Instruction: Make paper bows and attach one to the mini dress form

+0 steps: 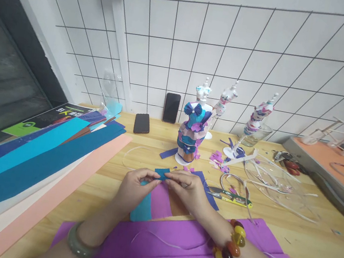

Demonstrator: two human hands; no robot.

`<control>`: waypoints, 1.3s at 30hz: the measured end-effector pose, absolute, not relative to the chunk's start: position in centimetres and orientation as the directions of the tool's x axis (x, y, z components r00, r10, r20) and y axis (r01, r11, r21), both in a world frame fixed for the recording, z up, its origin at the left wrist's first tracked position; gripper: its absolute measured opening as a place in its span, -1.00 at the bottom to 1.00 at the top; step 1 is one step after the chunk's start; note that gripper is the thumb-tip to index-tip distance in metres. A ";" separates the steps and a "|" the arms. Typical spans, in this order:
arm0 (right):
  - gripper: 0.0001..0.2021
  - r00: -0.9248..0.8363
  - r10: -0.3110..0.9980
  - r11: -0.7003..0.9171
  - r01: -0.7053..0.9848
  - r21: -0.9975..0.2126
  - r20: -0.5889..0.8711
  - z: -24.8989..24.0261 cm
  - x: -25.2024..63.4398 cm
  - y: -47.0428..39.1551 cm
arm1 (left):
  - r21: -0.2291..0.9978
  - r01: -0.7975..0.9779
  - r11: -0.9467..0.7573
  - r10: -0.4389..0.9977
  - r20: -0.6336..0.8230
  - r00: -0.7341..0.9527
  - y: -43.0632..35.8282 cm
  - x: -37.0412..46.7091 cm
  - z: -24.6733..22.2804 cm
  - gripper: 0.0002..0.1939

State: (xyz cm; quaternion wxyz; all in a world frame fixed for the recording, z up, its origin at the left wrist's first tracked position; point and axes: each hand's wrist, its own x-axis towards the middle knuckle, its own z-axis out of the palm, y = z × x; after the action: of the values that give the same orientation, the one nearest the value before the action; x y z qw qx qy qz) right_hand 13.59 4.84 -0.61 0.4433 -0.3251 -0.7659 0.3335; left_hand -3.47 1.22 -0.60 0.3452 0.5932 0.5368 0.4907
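Note:
A small teal piece of crepe paper (162, 173) is pinched between my two hands, above the table's middle. My left hand (137, 188) grips its left end with thumb and fingertips. Its right end is between the thumb and fingers of my right hand (188, 190). Under my hands lie light blue (143, 205), purple (161, 202) and brown paper pieces (179, 205). Just beyond stands a mini dress form (193, 132) dressed in layered blue, purple and teal paper, with a dark blue bow at its chest.
Long paper strips (36, 172) fan out at left. A wide purple sheet (151, 253) lies in front of me. Scissors (229, 197), a loop of cord (232, 179) and paper scraps (216, 157) are at right. Two phones (171, 108) and more dress forms (260, 113) are near the tiled wall.

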 end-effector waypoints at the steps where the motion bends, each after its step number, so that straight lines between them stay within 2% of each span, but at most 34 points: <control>1: -0.84 -0.401 0.785 0.582 0.214 -0.785 0.472 -0.7 13.6 4.9 | 0.927 0.318 -0.199 0.973 0.226 -0.050 1.2 -3.5 -0.6 -0.88; 9: -0.84 -0.417 0.771 0.599 0.216 -0.771 0.481 -0.7 13.8 4.9 | 0.885 0.396 -0.244 0.954 0.293 -0.067 1.1 -3.5 -0.2 -0.83; 18: -0.86 -0.430 0.754 0.617 0.207 -0.759 0.496 -0.8 13.8 5.0 | 0.807 0.493 -0.325 0.921 0.388 -0.028 0.9 -3.4 0.3 -0.87; 27: -0.88 -0.432 0.765 0.598 0.200 -0.776 0.478 -0.6 13.7 4.9 | 0.835 0.473 -0.282 0.933 0.354 -0.070 0.9 -3.4 0.4 -0.92; 31: -0.90 -0.425 0.803 0.528 0.180 -0.830 0.418 -0.9 13.7 5.0 | 0.846 0.449 -0.288 0.937 0.346 -0.051 0.9 -3.4 0.4 -0.92; 34: -0.82 -0.435 0.848 0.409 0.172 -0.896 0.303 -1.0 13.6 4.9 | 0.849 0.438 -0.295 0.940 0.339 -0.024 0.9 -3.4 0.4 -0.91; 39: -0.81 -0.447 0.871 0.262 0.066 -0.963 0.206 -0.8 13.5 4.8 | 0.856 0.433 -0.283 0.945 0.326 -0.027 0.9 -3.4 0.5 -0.92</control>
State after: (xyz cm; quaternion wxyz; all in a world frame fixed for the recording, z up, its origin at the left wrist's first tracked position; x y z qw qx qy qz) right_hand 13.48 4.80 -0.82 0.4002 -0.3412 -0.6862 0.5025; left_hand -3.36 0.94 0.47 0.2688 0.6436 0.5351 0.4766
